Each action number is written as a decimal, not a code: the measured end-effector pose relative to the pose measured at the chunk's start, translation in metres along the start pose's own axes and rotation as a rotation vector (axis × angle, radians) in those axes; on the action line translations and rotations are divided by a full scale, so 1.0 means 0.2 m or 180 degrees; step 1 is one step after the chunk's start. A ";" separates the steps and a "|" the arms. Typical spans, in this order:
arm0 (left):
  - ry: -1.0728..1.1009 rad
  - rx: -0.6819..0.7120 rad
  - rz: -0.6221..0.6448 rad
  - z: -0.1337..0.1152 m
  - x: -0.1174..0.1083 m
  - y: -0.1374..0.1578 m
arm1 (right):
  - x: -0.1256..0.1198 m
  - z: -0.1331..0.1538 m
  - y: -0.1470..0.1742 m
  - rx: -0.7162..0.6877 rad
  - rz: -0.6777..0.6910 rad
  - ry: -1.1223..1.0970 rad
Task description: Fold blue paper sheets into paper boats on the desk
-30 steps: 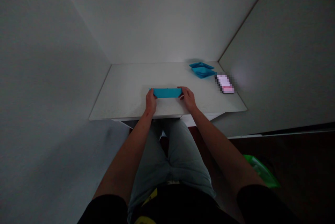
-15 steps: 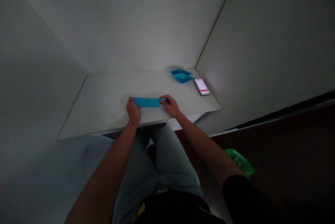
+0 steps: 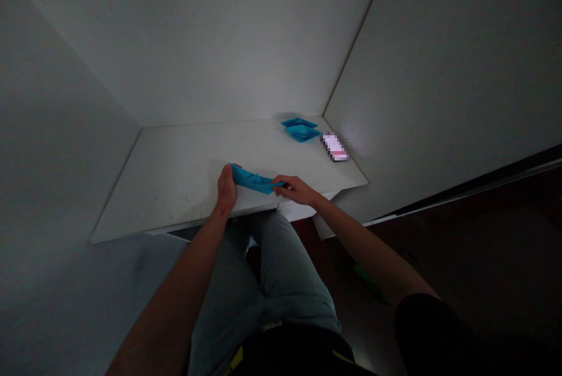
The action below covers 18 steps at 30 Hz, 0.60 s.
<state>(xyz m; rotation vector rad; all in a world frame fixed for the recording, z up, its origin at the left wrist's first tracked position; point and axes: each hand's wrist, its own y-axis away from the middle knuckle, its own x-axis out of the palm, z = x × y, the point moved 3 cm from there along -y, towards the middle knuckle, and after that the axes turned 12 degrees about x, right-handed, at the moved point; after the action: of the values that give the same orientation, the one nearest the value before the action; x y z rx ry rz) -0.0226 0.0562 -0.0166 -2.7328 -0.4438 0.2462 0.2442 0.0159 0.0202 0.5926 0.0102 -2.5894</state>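
A blue paper boat (image 3: 254,181) is held above the front part of the white tabletop (image 3: 175,165), tilted down toward the right. Its long side faces me, and a small peak shows in its middle. My left hand (image 3: 227,188) is closed around the left end. At the right end, my right hand (image 3: 295,188) pinches the tip between thumb and fingers. Two more blue paper boats (image 3: 302,133) lie side by side near the back right of the tabletop.
A phone (image 3: 335,147) with a lit, pixelated screen lies by the right panel (image 3: 439,83). Walls close in the tabletop at the back and left. Something green (image 3: 369,282) is partly hidden on the dark floor below my right forearm.
The held paper has turned from level to sloping down on the right, and its folded top now shows. My right hand has moved down and slightly right.
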 end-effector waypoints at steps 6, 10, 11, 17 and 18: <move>0.0114 0.0225 0.0317 -0.01 0.03 0.01 | -0.30 -0.10 0.02 0.0051 -0.0544 0.0455; -0.0031 0.0241 0.0485 -0.02 0.04 0.02 | -0.59 -0.18 0.05 0.0419 -0.1158 0.1577; -0.0070 0.0254 0.0528 -0.02 0.04 0.02 | -0.65 -0.20 0.06 0.0511 -0.1347 0.1982; -0.0140 0.0323 0.0573 -0.01 0.04 0.02 | -0.84 -0.22 0.02 0.1205 -0.2236 0.3386; -0.0133 0.0324 0.0579 -0.01 0.04 0.02 | -0.85 -0.22 0.00 0.1301 -0.2289 0.3415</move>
<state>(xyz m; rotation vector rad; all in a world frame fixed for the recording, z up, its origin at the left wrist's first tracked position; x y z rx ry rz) -0.0134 0.0547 -0.0162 -2.6730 -0.1876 0.3631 0.3960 0.0979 0.0492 2.4135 0.0540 -2.5120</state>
